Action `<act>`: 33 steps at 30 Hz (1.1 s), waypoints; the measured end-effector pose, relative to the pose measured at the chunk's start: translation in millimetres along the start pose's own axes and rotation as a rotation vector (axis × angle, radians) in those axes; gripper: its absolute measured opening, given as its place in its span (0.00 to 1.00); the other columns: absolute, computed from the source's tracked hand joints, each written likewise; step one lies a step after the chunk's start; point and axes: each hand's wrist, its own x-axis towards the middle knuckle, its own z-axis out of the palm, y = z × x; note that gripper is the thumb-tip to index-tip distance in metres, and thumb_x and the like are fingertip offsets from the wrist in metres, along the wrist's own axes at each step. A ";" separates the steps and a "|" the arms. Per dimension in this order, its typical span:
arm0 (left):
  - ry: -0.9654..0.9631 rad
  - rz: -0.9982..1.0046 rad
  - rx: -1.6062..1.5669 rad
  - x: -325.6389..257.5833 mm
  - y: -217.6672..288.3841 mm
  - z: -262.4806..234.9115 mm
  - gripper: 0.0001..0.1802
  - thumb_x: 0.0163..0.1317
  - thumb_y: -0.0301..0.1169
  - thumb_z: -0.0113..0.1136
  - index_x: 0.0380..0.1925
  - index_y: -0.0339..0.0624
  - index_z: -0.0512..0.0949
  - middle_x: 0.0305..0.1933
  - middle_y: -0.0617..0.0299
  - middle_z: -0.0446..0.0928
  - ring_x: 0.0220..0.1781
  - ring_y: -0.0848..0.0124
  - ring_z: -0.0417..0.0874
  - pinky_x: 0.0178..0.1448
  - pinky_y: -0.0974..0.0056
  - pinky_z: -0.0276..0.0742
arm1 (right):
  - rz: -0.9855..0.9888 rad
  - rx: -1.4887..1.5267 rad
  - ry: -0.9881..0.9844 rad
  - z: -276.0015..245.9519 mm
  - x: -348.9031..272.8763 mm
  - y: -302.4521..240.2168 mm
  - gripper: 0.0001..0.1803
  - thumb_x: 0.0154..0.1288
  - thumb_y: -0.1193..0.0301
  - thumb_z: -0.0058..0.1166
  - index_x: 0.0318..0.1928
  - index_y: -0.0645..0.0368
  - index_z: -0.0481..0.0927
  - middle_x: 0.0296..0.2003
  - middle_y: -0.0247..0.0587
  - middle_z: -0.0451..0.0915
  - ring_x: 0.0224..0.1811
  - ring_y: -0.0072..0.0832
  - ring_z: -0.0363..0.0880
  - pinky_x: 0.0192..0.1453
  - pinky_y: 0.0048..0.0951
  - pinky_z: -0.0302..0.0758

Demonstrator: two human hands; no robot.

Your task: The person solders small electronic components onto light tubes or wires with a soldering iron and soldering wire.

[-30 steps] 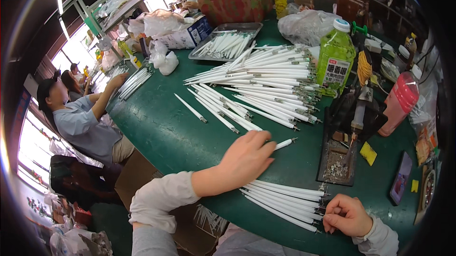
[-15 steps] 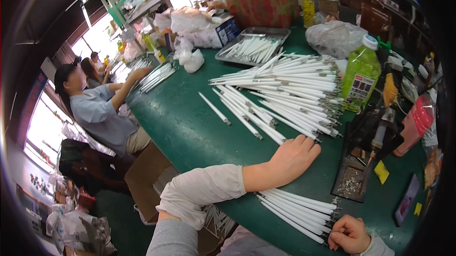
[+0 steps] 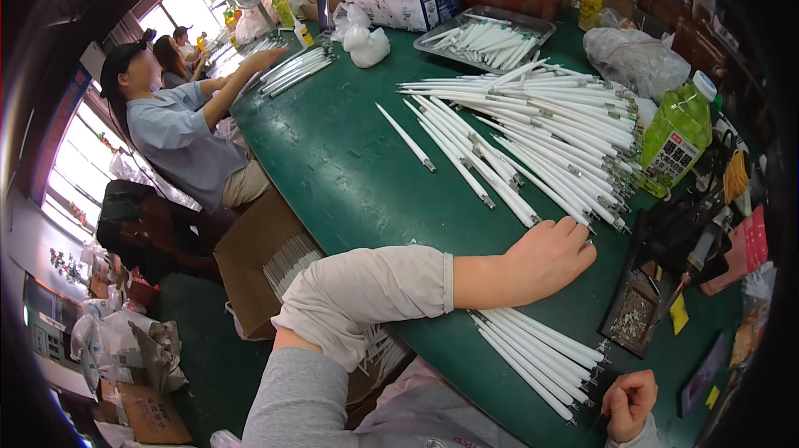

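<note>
My left hand (image 3: 549, 258) reaches across the table, palm down with fingers bent, at the near ends of slim white rods with metal tips. What lies under its fingers is hidden. A large fanned pile of white rods (image 3: 549, 119) spreads beyond it, and a single rod (image 3: 405, 138) lies apart to the left. Below my left wrist a smaller row of white rods (image 3: 537, 356) rests with metal tips toward my right hand (image 3: 630, 402). That hand is closed, thumb against curled fingers, just right of those tips; anything in it is too small to make out.
A dark tray-like stand (image 3: 637, 306) with metal scraps sits at right, near a green bottle (image 3: 678, 136) and a phone (image 3: 704, 375). A metal tray (image 3: 533, 25) of white pieces stands at the back. At left a person (image 3: 179, 128) works; a cardboard box (image 3: 250, 257) stands below the table edge.
The view has shifted, so the table's contents appear farther right and most sit higher. My left hand stays by the rod ends; my right hand remains closed beside the smaller row.
</note>
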 end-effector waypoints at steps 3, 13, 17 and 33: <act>-0.094 -0.022 -0.021 -1.9 -2.9 -3.0 0.10 0.49 0.29 0.56 0.33 0.38 0.75 0.33 0.57 0.69 0.38 0.63 0.73 0.37 0.61 0.73 | -0.076 -0.111 -0.014 0.1 -2.3 2.0 0.04 0.70 0.76 0.47 0.40 0.64 0.70 0.21 0.40 0.72 0.17 0.21 0.66 0.22 0.22 0.66; -0.071 0.024 0.006 -4.2 -2.2 -6.4 0.10 0.50 0.29 0.55 0.33 0.38 0.74 0.32 0.59 0.70 0.37 0.64 0.74 0.35 0.64 0.73 | 0.197 -0.166 0.131 1.6 -32.6 29.1 0.11 0.69 0.69 0.48 0.34 0.62 0.64 0.17 0.33 0.66 0.13 0.17 0.64 0.17 0.18 0.60; -0.072 -0.010 -0.011 -3.2 1.8 -9.6 0.14 0.51 0.28 0.54 0.38 0.37 0.73 0.31 0.58 0.71 0.36 0.63 0.75 0.36 0.63 0.75 | 0.213 -0.210 0.143 2.5 -30.3 28.2 0.10 0.69 0.70 0.47 0.33 0.62 0.64 0.18 0.33 0.65 0.14 0.16 0.63 0.17 0.18 0.59; -0.561 -0.122 -0.287 38.1 -30.2 -19.4 0.16 0.51 0.31 0.66 0.38 0.36 0.75 0.37 0.49 0.78 0.42 0.52 0.80 0.46 0.56 0.75 | 0.184 -0.356 0.265 13.4 -6.5 7.7 0.05 0.61 0.77 0.55 0.33 0.63 0.72 0.18 0.39 0.72 0.17 0.23 0.71 0.24 0.24 0.66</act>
